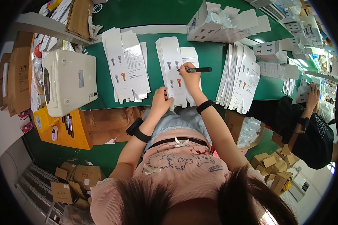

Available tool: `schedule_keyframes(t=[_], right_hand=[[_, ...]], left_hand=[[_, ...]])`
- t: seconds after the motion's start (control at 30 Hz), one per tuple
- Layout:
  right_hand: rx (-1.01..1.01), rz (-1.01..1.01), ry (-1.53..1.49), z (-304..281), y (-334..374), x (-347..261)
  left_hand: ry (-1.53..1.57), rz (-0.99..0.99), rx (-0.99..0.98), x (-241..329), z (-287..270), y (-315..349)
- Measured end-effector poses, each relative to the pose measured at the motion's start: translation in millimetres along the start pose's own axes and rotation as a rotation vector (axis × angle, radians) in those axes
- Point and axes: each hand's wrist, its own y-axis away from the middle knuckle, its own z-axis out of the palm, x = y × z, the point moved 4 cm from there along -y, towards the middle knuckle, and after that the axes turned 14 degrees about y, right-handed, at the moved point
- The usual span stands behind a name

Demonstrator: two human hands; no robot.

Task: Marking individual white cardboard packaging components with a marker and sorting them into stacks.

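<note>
Green desk (211, 85) spans our frame's upper middle; brown cardboard boxes (87, 173) crowd the lower left. Before us we count three piles of flat white cartons (131, 71), one cream machine (65, 82) at left, one black pen (202, 69). Our right hand (189, 77) grips the pen above the middle pile (172, 76), upper centre; our left hand (161, 102) bends its fingers against it, whether gripping we cannot tell.

On green flat surface (152, 56): middle stack of flat white cardboard cartons (172, 76), black cylindrical pen (201, 69) over it. Left, second such stack (125, 67); farther left, boxy cream plastic machine (68, 80). Right, third such stack (237, 80); behind that, white cardboard box (214, 32).
</note>
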Motion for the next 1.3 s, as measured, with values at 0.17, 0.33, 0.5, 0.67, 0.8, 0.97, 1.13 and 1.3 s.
schedule_keyframes(t=[0.17, 0.33, 0.5, 0.67, 0.8, 0.97, 1.13, 1.3], right_hand=[[-0.002, 0.067, -0.120, -12.9, 36.1, 10.3], [-0.213, -0.052, 0.121, -8.5, 66.7, 11.1], [-0.250, -0.095, 0.287, -8.4, 72.3, 9.1], [-0.281, -0.118, 0.192, -8.2, 71.7, 7.6], [-0.196, 0.306, -0.530, -13.8, 66.1, 20.7], [-0.232, 0.286, -0.659, -13.3, 67.1, 14.0], [-0.021, 0.152, -0.681, -48.1, 45.0, -3.3], [-0.039, 0.110, -0.388, -39.0, 20.2, -6.7]], left_hand=[[0.050, 0.006, 0.008, -9.6, -2.7, -1.3], [0.067, 0.008, 0.014, -6.1, -2.1, 0.0], [0.077, 0.005, 0.014, -6.6, -1.1, -0.4], [0.067, 0.013, 0.029, -7.4, 0.5, 0.3], [0.089, 0.011, 0.071, -9.3, 0.7, 0.8], [0.286, -0.093, 0.084, -18.1, -10.3, -0.2], [0.316, 0.045, 0.220, 32.2, -86.5, 13.0], [-0.219, 0.075, 0.512, 34.9, -155.4, 18.7]])
